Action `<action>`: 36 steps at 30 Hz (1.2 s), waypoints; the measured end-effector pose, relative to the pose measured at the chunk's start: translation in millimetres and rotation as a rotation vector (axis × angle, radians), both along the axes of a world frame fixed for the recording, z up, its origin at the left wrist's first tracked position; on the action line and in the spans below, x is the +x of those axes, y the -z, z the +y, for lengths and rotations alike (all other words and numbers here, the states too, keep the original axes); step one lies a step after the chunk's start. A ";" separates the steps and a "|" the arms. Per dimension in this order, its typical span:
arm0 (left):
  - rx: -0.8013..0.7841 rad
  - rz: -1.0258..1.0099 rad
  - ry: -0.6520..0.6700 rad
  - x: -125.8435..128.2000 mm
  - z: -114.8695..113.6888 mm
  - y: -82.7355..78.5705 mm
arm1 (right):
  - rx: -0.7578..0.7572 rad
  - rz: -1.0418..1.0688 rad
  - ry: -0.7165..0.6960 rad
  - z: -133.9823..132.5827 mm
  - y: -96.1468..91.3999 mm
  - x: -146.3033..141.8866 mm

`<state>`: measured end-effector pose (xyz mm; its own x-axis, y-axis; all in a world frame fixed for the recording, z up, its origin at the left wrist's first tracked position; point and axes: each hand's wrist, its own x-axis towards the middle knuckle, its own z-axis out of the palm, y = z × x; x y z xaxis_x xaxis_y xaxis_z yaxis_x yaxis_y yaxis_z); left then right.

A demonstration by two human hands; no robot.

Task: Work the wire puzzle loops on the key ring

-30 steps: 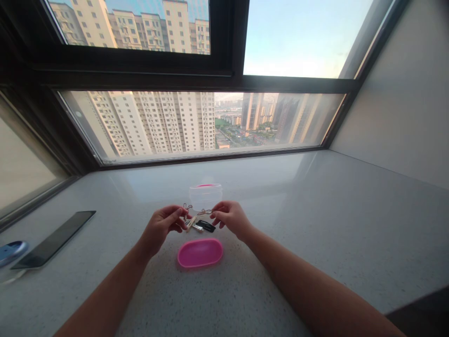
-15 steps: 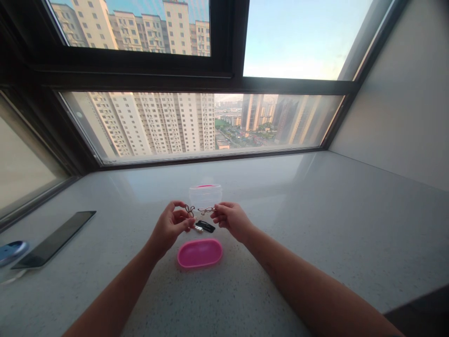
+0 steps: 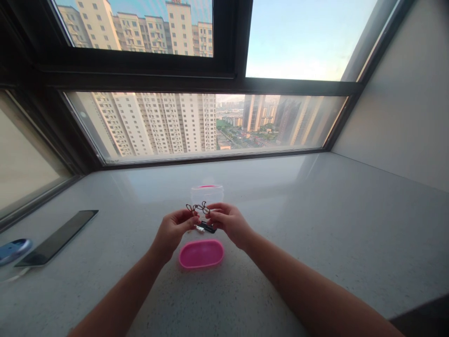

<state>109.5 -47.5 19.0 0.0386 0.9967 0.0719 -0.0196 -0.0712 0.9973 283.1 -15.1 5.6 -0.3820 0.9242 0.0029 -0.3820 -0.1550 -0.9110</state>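
Note:
My left hand (image 3: 175,231) pinches a thin brown looped piece (image 3: 190,208) between thumb and fingers. Close beside it, my right hand (image 3: 229,222) is closed on a second thin brown looped piece (image 3: 204,206). The two pieces nearly meet or overlap; whether they are linked I cannot tell, nor their exact kind. On the counter just under my fingertips lie a black hair clip (image 3: 209,228) and a small whitish clip-like item (image 3: 199,229), both partly covered. Nearer to me sits a shallow pink oval tray (image 3: 201,255) with nothing in it.
Behind my hands stands a clear container (image 3: 206,191) with some pink showing. A dark tablet-like device (image 3: 58,238) with a white cable lies at the left, beside a bluish round-edged object (image 3: 14,250). The speckled counter (image 3: 315,224) runs up to a dark-framed window (image 3: 228,84).
My hands have come closer together, bringing the two brown looped pieces from apart to nearly touching. The right-hand piece has turned more upright. The view has shifted slightly.

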 end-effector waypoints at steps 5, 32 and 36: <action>0.039 0.028 0.004 5.7 -4.9 -6.0 | 0.241 -0.222 -0.041 -6.3 7.2 -8.0; -0.047 -0.127 0.094 6.2 -2.1 1.2 | 0.229 -0.073 0.032 -1.5 6.1 -6.0; -0.051 -0.116 0.101 6.9 -3.8 -1.6 | 0.212 -0.081 0.033 -2.1 6.0 -5.9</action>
